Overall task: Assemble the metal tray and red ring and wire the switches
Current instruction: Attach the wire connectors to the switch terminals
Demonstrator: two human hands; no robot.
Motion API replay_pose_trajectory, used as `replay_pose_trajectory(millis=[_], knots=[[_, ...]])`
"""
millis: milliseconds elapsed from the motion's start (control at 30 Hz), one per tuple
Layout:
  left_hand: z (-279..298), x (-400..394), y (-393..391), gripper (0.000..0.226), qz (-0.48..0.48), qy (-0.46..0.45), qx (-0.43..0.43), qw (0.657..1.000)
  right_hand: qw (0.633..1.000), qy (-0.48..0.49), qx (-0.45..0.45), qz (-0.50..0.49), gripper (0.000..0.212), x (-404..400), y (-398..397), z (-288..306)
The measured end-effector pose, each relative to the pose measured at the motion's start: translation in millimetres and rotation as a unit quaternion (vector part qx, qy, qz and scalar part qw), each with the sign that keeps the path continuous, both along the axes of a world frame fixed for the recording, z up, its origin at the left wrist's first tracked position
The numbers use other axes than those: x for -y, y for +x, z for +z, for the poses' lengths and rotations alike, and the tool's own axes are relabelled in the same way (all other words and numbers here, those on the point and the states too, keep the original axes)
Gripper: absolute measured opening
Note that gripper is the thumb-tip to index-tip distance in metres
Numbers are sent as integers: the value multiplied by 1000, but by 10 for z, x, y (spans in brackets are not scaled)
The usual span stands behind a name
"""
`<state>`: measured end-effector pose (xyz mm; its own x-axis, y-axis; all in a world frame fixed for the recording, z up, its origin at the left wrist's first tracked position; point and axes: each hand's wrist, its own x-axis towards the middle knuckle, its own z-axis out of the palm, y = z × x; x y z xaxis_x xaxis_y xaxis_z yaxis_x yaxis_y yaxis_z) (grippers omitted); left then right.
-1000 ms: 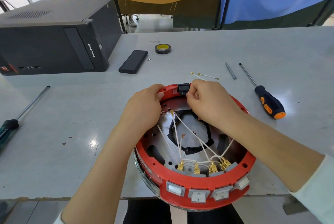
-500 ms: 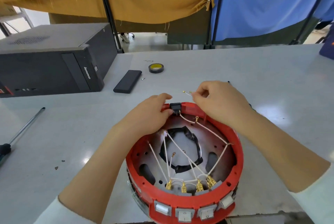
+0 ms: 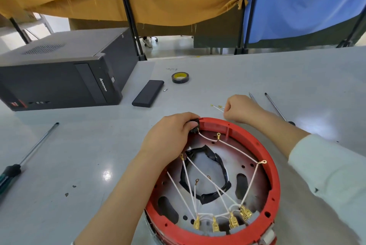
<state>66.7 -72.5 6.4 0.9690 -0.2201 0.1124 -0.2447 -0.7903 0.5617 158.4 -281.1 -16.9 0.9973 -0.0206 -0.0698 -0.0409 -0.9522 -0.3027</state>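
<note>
The red ring (image 3: pixel 271 167) sits on the metal tray (image 3: pixel 233 161) at the table's near edge, tilted toward me. White wires (image 3: pixel 200 171) with gold terminals cross the tray to several switches at the near rim. My left hand (image 3: pixel 168 137) grips a black switch (image 3: pixel 195 124) set in the ring's far rim. Just beyond the ring, my right hand (image 3: pixel 241 109) pinches a short loose white wire (image 3: pixel 217 107) lying on the table.
A black computer case (image 3: pixel 59 74) lies at the far left. A black flat box (image 3: pixel 148 93) and a tape roll (image 3: pixel 180 77) sit behind the ring. One screwdriver (image 3: pixel 29 153) lies at left; another screwdriver (image 3: pixel 275 106) and a thin metal rod (image 3: pixel 252 97) lie at right.
My right hand has left the black switch and moved back onto the table, where it pinches the loose wire. My left hand stays on the switch. The camera has tilted up.
</note>
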Motion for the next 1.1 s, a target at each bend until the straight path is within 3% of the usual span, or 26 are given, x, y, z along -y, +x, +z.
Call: replay_pose_trajectory(millis=[200,300,400,533,700,867,1100], knots=[[-25,-5,29,26,-9,-13,4,1000,1000,3,-3,-10,19,2,-10,33],[-41,-15,40,26,-3,-39,10,999,994,94,49,-18,15,17,-154,200],[-24,-16,56,30,6,-163,6,987,976,205,76,15,7,-88,-405,494],[33,-26,16,27,-5,-348,37,937,945,319,-13,73,7,-368,-852,693],[97,-92,-41,20,-25,-415,70,907,886,452,-52,85,10,-614,-1153,489],[113,-99,-81,27,-55,-431,56,899,897,425,41,118,11,-618,-1238,332],[109,-117,-67,14,-50,-440,57,895,891,421,130,110,6,-609,-1250,325]])
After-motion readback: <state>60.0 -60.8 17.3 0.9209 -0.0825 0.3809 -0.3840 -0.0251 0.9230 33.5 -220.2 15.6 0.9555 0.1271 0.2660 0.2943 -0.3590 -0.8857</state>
